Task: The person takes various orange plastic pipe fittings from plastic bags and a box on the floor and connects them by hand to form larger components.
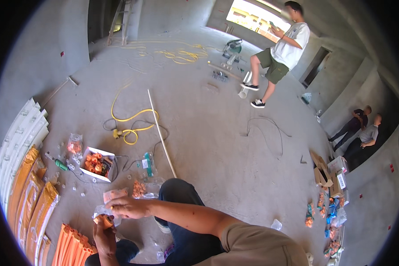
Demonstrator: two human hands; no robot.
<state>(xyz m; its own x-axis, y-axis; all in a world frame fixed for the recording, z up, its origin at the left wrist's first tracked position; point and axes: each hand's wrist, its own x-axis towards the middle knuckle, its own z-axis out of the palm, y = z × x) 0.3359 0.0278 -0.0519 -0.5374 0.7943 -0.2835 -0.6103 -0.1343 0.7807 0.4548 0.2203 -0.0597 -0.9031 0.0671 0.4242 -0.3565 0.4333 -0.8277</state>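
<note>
My left hand [103,241] is closed around an orange pipe fitting [103,221], holding it up at the lower left. Just above the fitting is my right hand [127,207], its arm reaching across from the right. The right fingers are curled together beside the fitting; what they grip, if anything, is too small to make out. Behind both hands lie a clear plastic bag [101,211] and a bag of orange parts [115,194]. A small pile of orange fittings [139,189] rests on the floor farther off.
A white box [85,165] of orange fittings and a green-handled tool [61,165] lie ahead. Orange pipes [70,246] and wrapped bundles [40,217] line the left. A long white pipe [160,133] crosses the floor near a yellow cable [131,119]. Another person [290,44] stands far right.
</note>
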